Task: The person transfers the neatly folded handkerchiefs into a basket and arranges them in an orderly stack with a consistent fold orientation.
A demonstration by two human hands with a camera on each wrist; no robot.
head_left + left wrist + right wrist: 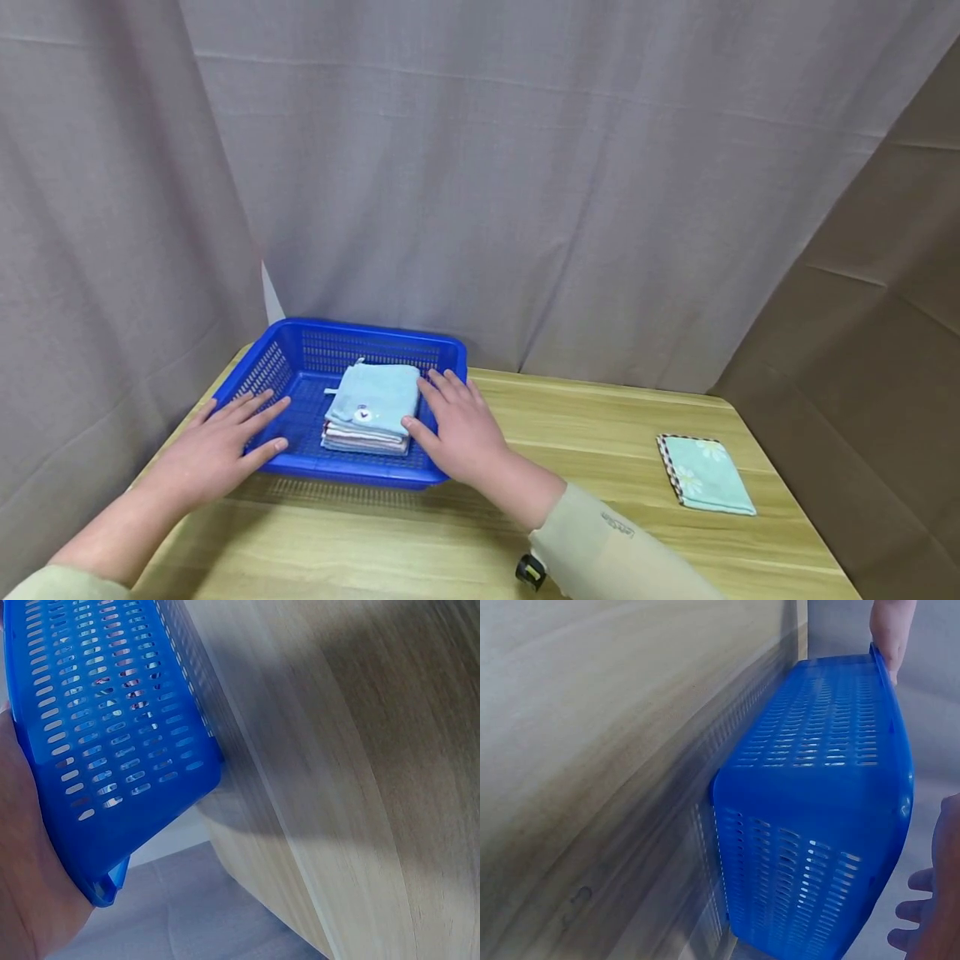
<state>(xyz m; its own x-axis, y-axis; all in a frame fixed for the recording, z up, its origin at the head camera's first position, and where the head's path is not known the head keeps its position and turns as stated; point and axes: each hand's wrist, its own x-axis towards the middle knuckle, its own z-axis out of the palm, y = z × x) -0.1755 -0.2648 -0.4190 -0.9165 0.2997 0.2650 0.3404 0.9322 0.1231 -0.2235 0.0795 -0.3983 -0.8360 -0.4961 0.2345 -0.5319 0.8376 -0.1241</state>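
A blue plastic basket (375, 333) with slotted walls stands on the table's left part. Inside it, right of the middle, lies a stack of folded small towels (375, 396), the top one light blue with a white animal-face patch. My left hand (213, 450) lies over the basket's left front rim, fingers spread and straight. On the other side, my right hand (467, 429) reaches over the right rim with fingers extended, its thumb and index fingertips right at the stack's edge. The right wrist view shows the right hand's fingers (921, 879) apart and holding nothing.
A folded mint-green towel (708, 475) with white flowers and a checked border lies at the table's right. Grey curtain (480, 183) hangs behind the wooden table (585, 442), and brown cloth (870, 358) borders the right. A small black device (531, 572) sits beneath the right sleeve.
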